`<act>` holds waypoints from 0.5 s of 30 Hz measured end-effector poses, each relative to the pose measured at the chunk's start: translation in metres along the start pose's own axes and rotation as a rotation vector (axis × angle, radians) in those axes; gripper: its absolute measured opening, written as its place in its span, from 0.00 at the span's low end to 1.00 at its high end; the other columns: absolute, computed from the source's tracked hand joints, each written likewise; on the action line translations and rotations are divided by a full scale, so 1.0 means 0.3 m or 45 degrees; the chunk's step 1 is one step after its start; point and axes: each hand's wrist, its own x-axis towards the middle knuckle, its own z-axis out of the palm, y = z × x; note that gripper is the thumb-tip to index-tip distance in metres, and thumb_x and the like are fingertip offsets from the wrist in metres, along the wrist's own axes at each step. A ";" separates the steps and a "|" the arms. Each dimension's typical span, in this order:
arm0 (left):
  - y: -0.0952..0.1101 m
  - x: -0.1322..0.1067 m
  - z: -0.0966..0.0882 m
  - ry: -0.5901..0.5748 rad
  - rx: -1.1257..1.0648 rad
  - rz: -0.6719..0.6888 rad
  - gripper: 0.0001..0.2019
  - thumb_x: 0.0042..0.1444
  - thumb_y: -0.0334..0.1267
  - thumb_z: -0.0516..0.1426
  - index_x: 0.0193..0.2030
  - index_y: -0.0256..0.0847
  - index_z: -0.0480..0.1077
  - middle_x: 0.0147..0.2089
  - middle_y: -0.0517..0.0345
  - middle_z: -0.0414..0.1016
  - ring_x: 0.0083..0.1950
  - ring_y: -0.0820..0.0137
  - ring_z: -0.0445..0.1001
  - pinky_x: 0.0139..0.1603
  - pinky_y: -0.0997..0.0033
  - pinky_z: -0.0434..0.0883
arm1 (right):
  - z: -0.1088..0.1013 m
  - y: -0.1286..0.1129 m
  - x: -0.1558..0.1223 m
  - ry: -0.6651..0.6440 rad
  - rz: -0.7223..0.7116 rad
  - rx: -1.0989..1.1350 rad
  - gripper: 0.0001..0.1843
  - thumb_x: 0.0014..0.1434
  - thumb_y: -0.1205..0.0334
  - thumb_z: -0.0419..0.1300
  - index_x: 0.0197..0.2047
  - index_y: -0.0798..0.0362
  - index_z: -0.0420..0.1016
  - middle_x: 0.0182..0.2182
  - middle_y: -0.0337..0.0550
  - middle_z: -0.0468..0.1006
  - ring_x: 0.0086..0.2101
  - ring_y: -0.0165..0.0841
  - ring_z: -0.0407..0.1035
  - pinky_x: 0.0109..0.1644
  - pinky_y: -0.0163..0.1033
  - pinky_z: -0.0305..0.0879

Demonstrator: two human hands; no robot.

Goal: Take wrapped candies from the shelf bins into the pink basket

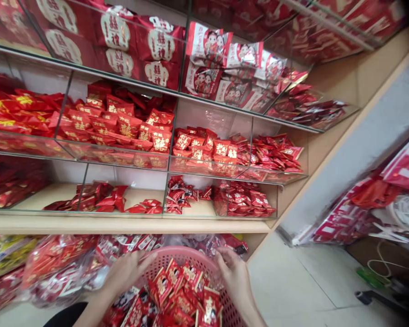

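A pink perforated plastic basket (182, 252) is at the bottom middle, filled with small red snack packets (184, 299), some with dark and gold print. My left hand (127, 272) grips the basket's left rim, its fingertips lying along the edge. On the right side, my right hand (234, 274) holds the rim with its fingers bent over it. Part of each hand's grip is hidden by the basket wall. The basket's near side runs out of view.
Ahead stands a shelf (129, 225) with clear dividers (170, 136) and several rows of red packets (122, 125). Plastic bags of goods (59, 263) lie under it at left. Tiled floor (303, 281) lies to the right, with a white fan (407, 211) and red bags (347, 215) beyond.
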 end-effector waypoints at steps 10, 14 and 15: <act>-0.022 0.022 0.011 -0.018 -0.041 0.029 0.26 0.54 0.58 0.41 0.40 0.45 0.72 0.38 0.51 0.76 0.46 0.56 0.73 0.44 0.62 0.66 | -0.436 -0.587 0.343 0.633 -0.824 -0.775 0.14 0.55 0.52 0.55 0.37 0.53 0.73 0.26 0.41 0.76 0.25 0.30 0.68 0.32 0.34 0.63; -0.020 0.020 0.009 0.009 -0.056 0.032 0.26 0.54 0.58 0.41 0.39 0.45 0.72 0.39 0.51 0.76 0.45 0.57 0.73 0.44 0.63 0.66 | -0.548 -0.681 0.523 0.522 -0.590 -1.232 0.08 0.50 0.57 0.58 0.28 0.53 0.73 0.24 0.41 0.76 0.27 0.33 0.69 0.31 0.34 0.59; -0.021 0.020 0.011 0.005 -0.056 0.031 0.26 0.54 0.58 0.41 0.39 0.45 0.72 0.39 0.51 0.76 0.46 0.56 0.73 0.44 0.63 0.66 | -0.561 -0.697 0.559 0.467 -0.514 -1.315 0.08 0.49 0.57 0.59 0.26 0.53 0.73 0.23 0.41 0.76 0.26 0.33 0.69 0.30 0.34 0.59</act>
